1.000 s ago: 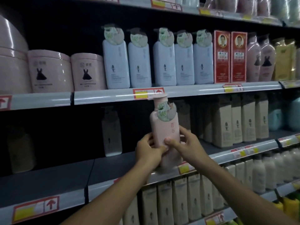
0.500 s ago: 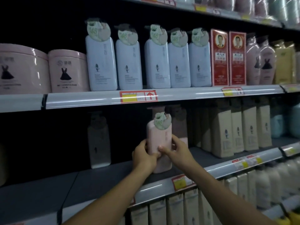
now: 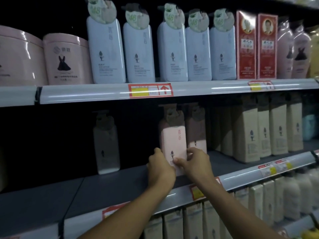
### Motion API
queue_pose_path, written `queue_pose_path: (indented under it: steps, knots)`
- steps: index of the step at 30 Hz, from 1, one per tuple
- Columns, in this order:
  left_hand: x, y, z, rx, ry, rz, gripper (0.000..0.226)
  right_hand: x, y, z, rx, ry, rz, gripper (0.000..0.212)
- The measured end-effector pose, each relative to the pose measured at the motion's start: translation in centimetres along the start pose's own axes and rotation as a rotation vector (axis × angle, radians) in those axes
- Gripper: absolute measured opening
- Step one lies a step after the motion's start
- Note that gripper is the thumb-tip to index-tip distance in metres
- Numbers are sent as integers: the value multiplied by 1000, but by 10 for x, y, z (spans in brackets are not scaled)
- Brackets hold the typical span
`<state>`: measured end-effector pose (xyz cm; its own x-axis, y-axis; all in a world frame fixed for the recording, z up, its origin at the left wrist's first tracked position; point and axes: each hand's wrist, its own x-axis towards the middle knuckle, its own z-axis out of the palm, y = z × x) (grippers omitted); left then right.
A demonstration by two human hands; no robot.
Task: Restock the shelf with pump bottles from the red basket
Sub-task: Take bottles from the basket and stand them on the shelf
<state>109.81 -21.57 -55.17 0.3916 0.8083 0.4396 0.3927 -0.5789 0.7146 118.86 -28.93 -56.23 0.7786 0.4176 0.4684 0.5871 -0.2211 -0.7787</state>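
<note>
A pink pump bottle (image 3: 173, 140) stands upright on the dark middle shelf (image 3: 120, 185), its pump head in shadow under the shelf above. My left hand (image 3: 160, 168) grips its lower left side and my right hand (image 3: 195, 163) grips its lower right side. A second pink pump bottle (image 3: 196, 130) stands just behind and to the right, touching or nearly touching it. Another pale pump bottle (image 3: 107, 144) stands alone further left on the same shelf. The red basket is out of view.
Beige bottles (image 3: 259, 133) fill the right of the middle shelf. The upper shelf holds light blue pump bottles (image 3: 138, 52), pink tubs (image 3: 65, 59) and red boxes (image 3: 257, 47). The lower shelf is packed with pale bottles (image 3: 259, 202). Bare shelf lies left of my hands.
Both hands have pushed the pink bottle deeper and lower onto the middle shelf, next to the other pink bottle. The view has moved closer and to the right.
</note>
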Motion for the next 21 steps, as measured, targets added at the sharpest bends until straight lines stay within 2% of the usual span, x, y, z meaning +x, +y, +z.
queue_pose_path:
  steps: [5,10,21]
  knots:
    - [18,-6,14,-29,29,-8,32,5,0,12,-123,-29,97,35]
    - [44,-4,32,-30,29,-43,25,20,1,25,-175,-80,99,31]
    - [81,-6,57,-19,-41,-174,20,46,9,44,-214,-333,108,37]
